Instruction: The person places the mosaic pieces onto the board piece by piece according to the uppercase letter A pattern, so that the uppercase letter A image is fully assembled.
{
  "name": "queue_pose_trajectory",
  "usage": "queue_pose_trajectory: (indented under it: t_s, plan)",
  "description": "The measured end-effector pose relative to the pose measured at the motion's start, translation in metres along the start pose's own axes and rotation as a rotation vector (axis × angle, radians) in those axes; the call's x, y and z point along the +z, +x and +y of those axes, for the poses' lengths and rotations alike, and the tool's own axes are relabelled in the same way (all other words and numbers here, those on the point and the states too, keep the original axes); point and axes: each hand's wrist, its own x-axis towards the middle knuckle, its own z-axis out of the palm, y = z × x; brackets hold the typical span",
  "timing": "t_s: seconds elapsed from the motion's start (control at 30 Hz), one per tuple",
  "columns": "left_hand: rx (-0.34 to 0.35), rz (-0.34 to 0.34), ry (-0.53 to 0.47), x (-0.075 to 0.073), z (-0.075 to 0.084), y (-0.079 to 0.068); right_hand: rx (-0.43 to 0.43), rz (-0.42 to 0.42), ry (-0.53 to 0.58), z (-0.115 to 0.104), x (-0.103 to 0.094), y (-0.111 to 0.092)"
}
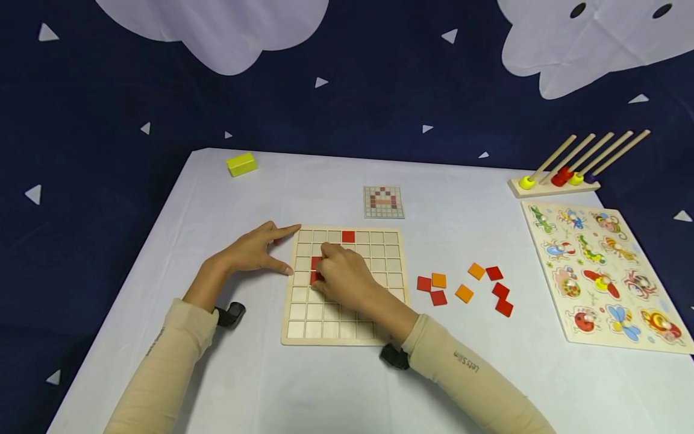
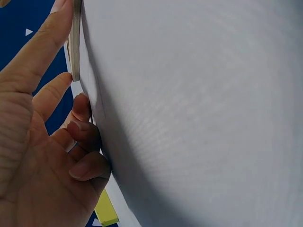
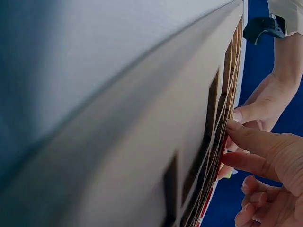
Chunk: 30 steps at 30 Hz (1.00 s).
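A wooden grid board (image 1: pixel 297 345) lies flat on the white table with several red square tiles in its cells, one red tile (image 1: pixel 348 237) near its top edge. My right hand (image 1: pixel 347 274) is over the board's left half, its thumb and index finger at a red tile (image 1: pixel 315 278) in a cell; the hand covers part of that tile. In the right wrist view, red shows between the thumb and index fingertips (image 3: pixel 229 158). Thumb and index finger of my left hand (image 1: pixel 252 248) are spread, their tips at the board's left edge; the other fingers are bent below.
Loose red tiles (image 1: pixel 500 291) and orange tiles (image 1: pixel 464 293) lie right of the board. A small pattern card (image 1: pixel 384 202) sits behind it. Further right are an insect puzzle board (image 1: pixel 607 277) and a peg stand (image 1: pixel 553 188). A yellow-green block (image 1: pixel 241 164) is at back left.
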Motion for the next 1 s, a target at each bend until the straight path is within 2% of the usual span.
queue_pose_trajectory:
  t_s: [0.17, 0.43, 0.57, 0.83, 1.0]
  plan:
    - [0.003, 0.002, 0.007, 0.001, 0.0, 0.001, 0.006, -0.007, 0.018, 0.003, -0.002, -0.002]
    - [-0.006, 0.008, 0.026, 0.002, 0.0, 0.002, 0.099, -0.041, 0.204, 0.022, -0.017, -0.016]
    - [-0.007, 0.008, 0.026, 0.002, -0.001, 0.003, 0.165, -0.061, 0.253, 0.04, -0.025, -0.029]
    - [0.003, 0.011, 0.028, 0.002, -0.001, 0.003, 0.262, -0.027, 0.297, 0.077, -0.035, -0.062]
    - [0.006, 0.013, 0.035, 0.001, -0.002, 0.003, 0.306, -0.01, 0.279, 0.095, -0.039, -0.083]
